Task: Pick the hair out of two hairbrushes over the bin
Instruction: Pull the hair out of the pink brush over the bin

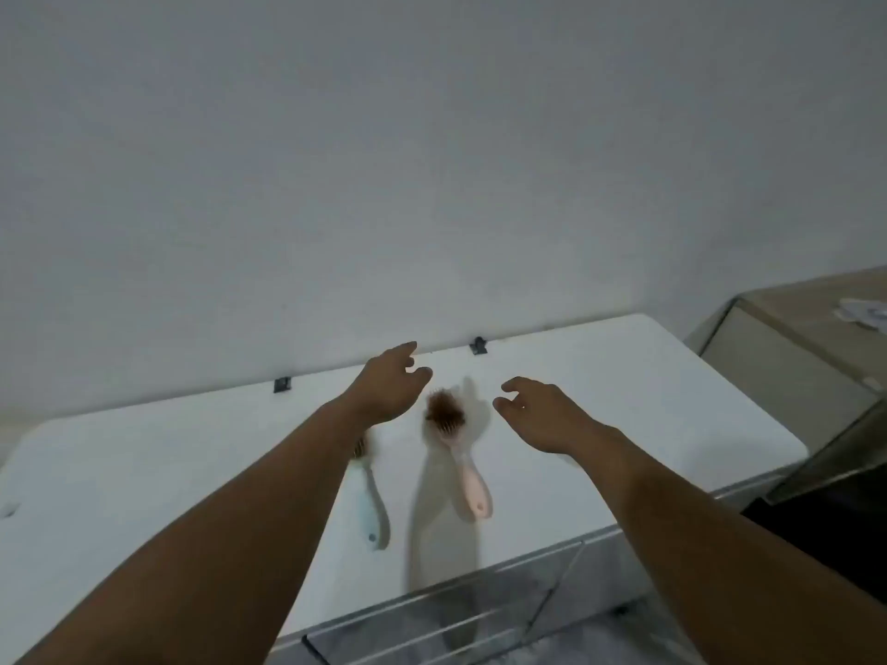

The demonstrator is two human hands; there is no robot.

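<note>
Two hairbrushes lie on a white cabinet top [600, 424]. The pink hairbrush [468, 477] lies in the middle, handle toward me, its bristle head matted with brown hair [444, 407]. The light blue hairbrush [374, 506] lies to its left; my left forearm hides most of its head. My left hand [391, 388] hovers above and left of the pink brush's head, fingers apart, holding nothing. My right hand [540, 412] hovers to the right of that head, fingers loosely curled and apart, also empty. No bin is in view.
A plain white wall rises behind the cabinet top, with two small dark clips [477, 346] at the back edge. The cabinet has mirrored fronts [480, 611]. A second mirrored unit with a beige top [792, 309] stands at the right.
</note>
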